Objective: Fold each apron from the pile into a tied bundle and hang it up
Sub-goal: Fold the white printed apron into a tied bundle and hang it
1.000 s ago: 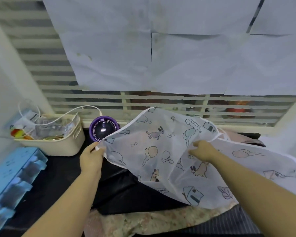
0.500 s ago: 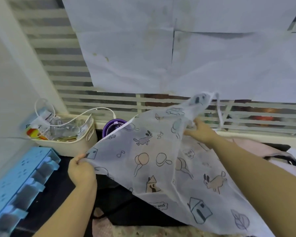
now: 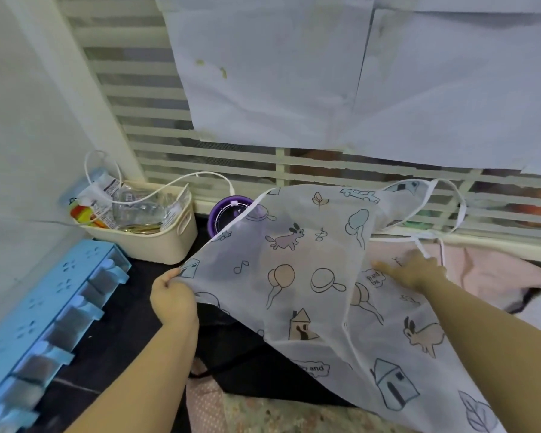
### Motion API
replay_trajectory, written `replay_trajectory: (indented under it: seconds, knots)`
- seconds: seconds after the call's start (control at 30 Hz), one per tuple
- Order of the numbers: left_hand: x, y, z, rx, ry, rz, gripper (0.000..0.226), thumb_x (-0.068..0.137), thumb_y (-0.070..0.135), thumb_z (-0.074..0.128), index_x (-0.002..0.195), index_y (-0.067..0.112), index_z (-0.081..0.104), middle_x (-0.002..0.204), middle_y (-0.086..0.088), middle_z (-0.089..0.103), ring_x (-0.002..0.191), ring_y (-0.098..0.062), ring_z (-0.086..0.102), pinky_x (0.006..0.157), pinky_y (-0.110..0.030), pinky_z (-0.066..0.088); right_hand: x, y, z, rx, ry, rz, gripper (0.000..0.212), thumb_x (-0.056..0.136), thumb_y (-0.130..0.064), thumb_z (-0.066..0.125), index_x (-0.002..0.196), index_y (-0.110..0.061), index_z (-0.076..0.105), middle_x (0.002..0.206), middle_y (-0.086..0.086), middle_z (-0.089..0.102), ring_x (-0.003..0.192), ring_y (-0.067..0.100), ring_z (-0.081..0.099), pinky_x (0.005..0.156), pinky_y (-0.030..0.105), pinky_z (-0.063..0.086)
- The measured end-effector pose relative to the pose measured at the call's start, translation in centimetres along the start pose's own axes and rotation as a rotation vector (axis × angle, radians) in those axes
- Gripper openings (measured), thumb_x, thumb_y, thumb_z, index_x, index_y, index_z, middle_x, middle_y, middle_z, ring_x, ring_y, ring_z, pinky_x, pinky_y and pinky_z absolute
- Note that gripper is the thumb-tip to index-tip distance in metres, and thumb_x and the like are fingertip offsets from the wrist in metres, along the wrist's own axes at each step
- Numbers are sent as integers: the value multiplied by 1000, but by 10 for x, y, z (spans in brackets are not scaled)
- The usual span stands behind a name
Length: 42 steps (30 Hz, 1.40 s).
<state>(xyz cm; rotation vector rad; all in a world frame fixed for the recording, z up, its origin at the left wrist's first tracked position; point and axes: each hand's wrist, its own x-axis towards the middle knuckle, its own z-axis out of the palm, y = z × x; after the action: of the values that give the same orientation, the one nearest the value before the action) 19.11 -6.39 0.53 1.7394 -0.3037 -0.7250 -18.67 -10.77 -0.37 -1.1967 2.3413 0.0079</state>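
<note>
Apron [image 3: 310, 276]: thin white cloth printed with rabbits, houses and balloons, held tilted above the dark table [image 3: 116, 332].
Left grip [image 3: 172, 298]: pinches the apron's left corner.
Right grip [image 3: 416, 271]: lies on the apron by its tie strings [image 3: 459, 207], forefinger pointing left; whether it pinches cloth is unclear.
Around: cream basket [image 3: 156, 242], purple jar [image 3: 228, 214] just beside it, blue rack [image 3: 44, 307] at left, pink cloth [image 3: 487, 270] at right.
</note>
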Motion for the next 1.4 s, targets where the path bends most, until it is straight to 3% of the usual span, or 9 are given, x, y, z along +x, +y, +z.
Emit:
replay_trajectory:
  seconds: [0.17, 0.27, 0.33, 0.5, 0.73, 0.87, 1.13, 1.27, 1.4]
  knots:
    - [-5, -5, 9, 67, 4, -10, 33, 96, 6, 34, 116, 11, 60, 110, -9, 61, 92, -21, 54, 75, -32, 42, 4, 3, 5, 135, -71, 7, 124, 69, -72, 61, 151, -5, -4, 155, 22, 15, 141, 37, 22, 115, 44, 24]
    - [0, -5, 13, 133, -33, -34, 34, 98, 11, 35, 123, 4, 57, 121, -17, 59, 108, -34, 56, 84, -36, 45, 3, 4, 0, 190, -36, -51, 120, 67, -68, 67, 149, 0, 12, 151, 20, 27, 136, 34, 32, 109, 40, 31]
    - [1, -3, 14, 150, -48, -17, 36, 97, 14, 36, 124, 0, 56, 125, -21, 57, 111, -37, 55, 95, -44, 44, 5, 6, -1, 319, 120, -80, 92, 76, -47, 74, 140, 6, 34, 142, 20, 43, 128, 35, 43, 101, 38, 36]
    - [-26, 2, 13, 54, -118, 101, 26, 95, 19, 42, 117, 12, 55, 104, -4, 56, 93, -17, 50, 78, -33, 39, -8, 15, -13, 474, 178, -98, 28, 90, -12, 59, 96, 15, 64, 98, 27, 66, 94, 38, 61, 89, 45, 47]
    - [-64, 9, 8, 69, -257, 256, 16, 91, 17, 52, 106, 19, 57, 102, 0, 61, 93, -18, 57, 78, -34, 45, -65, 38, -49, 804, -228, -54, 7, 92, -3, 41, 88, -5, 46, 91, 13, 50, 66, 28, 61, 40, 23, 42]
    - [-98, 32, 14, 106, -397, 400, 16, 89, 14, 53, 99, 23, 61, 98, 2, 60, 89, -15, 56, 68, -29, 42, -104, 63, -107, 893, -475, -155, 29, 89, -1, 54, 116, -9, 48, 119, 19, 57, 75, 29, 72, 55, 30, 59]
    - [-172, 118, 40, 99, -622, 655, 54, 95, 17, 54, 146, 18, 34, 146, -7, 36, 128, -24, 40, 94, -31, 34, -165, 136, -225, 915, -93, -102, 14, 93, -23, 60, 89, -10, 56, 48, 0, 47, 39, 7, 42, 35, 14, 31]
    - [-189, 163, 56, 213, -685, 675, 73, 92, 15, 58, 152, 15, 17, 153, -14, 17, 137, -35, 28, 106, -44, 31, -183, 196, -257, 1602, 214, 29, 9, 97, -18, 52, 104, -12, 52, 79, 10, 59, 32, 13, 56, 30, 12, 37]
    - [-200, 194, 63, 243, -753, 705, 63, 93, 13, 59, 147, 9, 26, 153, -17, 20, 136, -35, 31, 103, -38, 31, -193, 235, -267, 1899, 588, 47, 22, 92, -13, 57, 113, -6, 56, 100, 13, 63, 53, 19, 69, 34, 16, 43]
